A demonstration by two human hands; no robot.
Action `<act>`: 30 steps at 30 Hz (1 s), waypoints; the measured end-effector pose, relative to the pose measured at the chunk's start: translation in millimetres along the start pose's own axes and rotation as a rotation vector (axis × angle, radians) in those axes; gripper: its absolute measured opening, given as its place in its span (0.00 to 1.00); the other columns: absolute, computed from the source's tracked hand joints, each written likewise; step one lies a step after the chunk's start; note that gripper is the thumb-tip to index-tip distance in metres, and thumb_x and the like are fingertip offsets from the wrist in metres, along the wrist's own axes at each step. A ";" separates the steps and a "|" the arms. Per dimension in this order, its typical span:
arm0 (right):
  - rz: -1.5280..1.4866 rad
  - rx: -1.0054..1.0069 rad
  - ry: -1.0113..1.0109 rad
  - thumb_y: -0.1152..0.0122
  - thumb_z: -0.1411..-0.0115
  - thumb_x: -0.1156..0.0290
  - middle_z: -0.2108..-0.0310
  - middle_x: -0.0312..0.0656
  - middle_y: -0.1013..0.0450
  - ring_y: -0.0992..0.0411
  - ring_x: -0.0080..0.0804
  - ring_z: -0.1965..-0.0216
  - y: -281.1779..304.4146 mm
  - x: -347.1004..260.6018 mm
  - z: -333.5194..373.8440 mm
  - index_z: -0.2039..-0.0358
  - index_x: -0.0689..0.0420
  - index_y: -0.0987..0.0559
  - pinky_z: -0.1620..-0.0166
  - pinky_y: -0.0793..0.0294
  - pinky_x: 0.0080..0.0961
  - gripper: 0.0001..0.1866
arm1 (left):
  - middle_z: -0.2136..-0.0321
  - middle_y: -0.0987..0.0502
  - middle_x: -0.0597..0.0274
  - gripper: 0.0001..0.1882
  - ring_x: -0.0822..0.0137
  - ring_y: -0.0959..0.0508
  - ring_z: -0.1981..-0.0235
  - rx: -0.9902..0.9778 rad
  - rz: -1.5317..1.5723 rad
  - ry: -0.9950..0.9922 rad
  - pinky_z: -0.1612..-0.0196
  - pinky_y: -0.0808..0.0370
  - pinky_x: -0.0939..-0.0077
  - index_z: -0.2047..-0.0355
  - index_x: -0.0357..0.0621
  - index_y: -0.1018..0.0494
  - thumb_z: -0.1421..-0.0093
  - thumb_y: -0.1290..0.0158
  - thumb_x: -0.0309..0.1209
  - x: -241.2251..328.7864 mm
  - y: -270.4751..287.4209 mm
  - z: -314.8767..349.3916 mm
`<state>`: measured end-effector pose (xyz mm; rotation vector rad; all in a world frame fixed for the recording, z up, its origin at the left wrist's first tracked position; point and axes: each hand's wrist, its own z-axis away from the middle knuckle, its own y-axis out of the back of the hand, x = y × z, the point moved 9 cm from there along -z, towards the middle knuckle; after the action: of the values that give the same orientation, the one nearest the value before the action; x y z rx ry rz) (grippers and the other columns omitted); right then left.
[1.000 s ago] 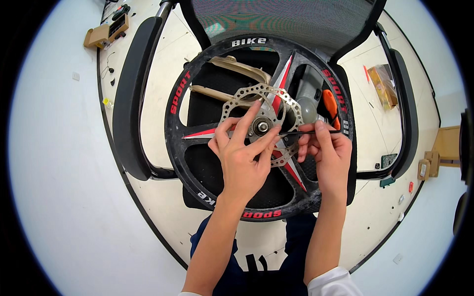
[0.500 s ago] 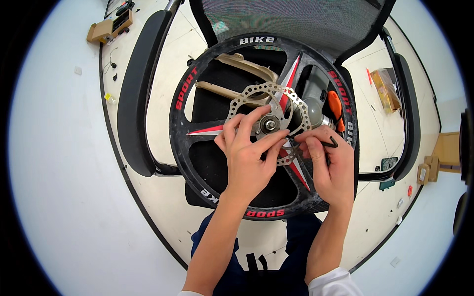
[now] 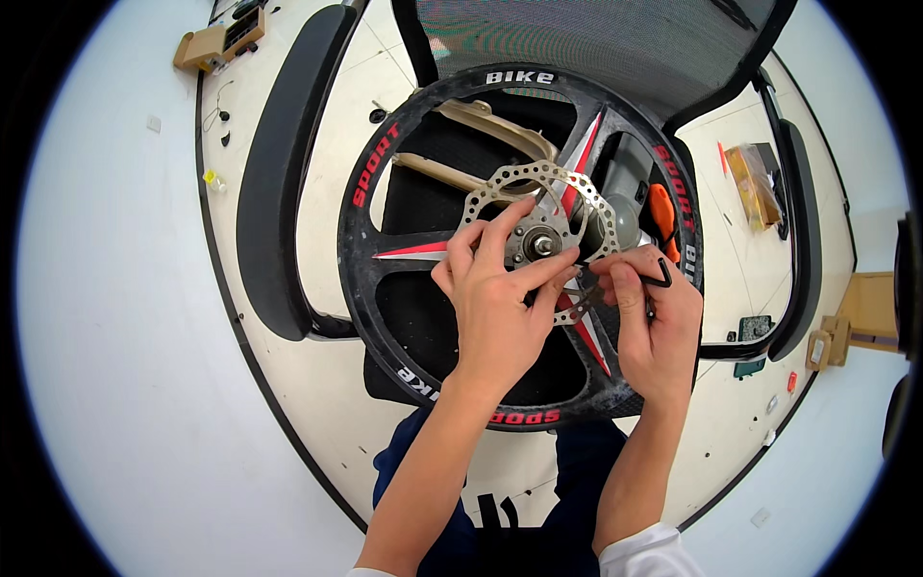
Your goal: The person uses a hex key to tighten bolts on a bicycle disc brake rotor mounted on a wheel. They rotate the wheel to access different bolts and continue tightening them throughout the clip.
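Left hand (image 3: 495,298) has its fingers spread on the brake disc (image 3: 538,192) at the wheel (image 3: 385,192) hub. Right hand (image 3: 654,317) grips a black hex key (image 3: 659,277) just beside it.

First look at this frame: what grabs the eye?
The big black bicycle wheel with red-tipped spokes fills the centre, lying on the seat of a black office chair. At its hub sits a perforated silver brake disc, where the left hand rests its fingers by the axle and the right hand grips a small black hex key. An orange-handled tool lies just right of the disc.
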<state>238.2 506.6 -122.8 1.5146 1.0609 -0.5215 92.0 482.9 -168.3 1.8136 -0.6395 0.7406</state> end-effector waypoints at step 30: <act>-0.056 0.181 -0.096 0.36 0.35 0.75 0.72 0.41 0.21 0.24 0.30 0.75 -9.5 11.5 6.1 0.65 0.62 0.17 0.69 0.27 0.23 0.04 | 0.37 0.27 0.66 0.13 0.56 0.33 0.44 0.029 -0.017 -0.068 0.43 0.45 0.56 0.59 0.59 0.13 0.45 0.35 0.31 -2.5 1.6 2.6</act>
<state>237.3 504.0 -138.7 1.6038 1.0048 -0.7391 89.7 480.1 -169.9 1.8750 -0.6606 0.6822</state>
